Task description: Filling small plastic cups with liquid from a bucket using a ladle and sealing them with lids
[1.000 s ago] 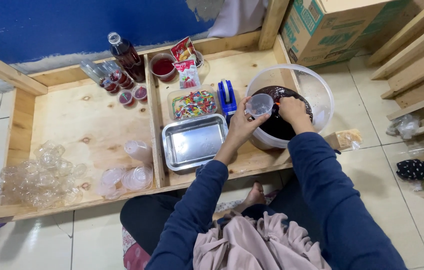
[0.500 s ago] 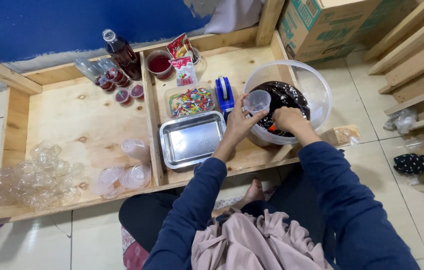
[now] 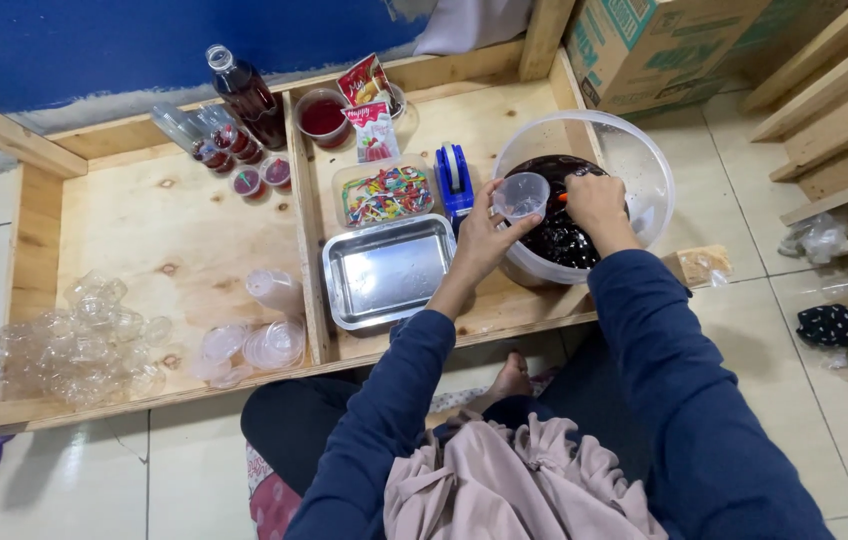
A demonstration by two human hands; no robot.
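The left hand (image 3: 484, 235) held a small clear cup (image 3: 521, 195), fingers wrapped around its side, tilted over the rim of a big clear bowl (image 3: 644, 160) filled with dark jelly (image 3: 554, 235). The right hand (image 3: 596, 205) reached down into the bowl, fingers closed on something orange, too hidden to name. Just left of the bowl lay an empty metal tray (image 3: 389, 272), with a blue tape dispenser (image 3: 456, 178) and a box of coloured sweets (image 3: 384, 195) behind it.

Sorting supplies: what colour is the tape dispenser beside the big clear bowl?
Blue tape dispenser, seen best in the head view.
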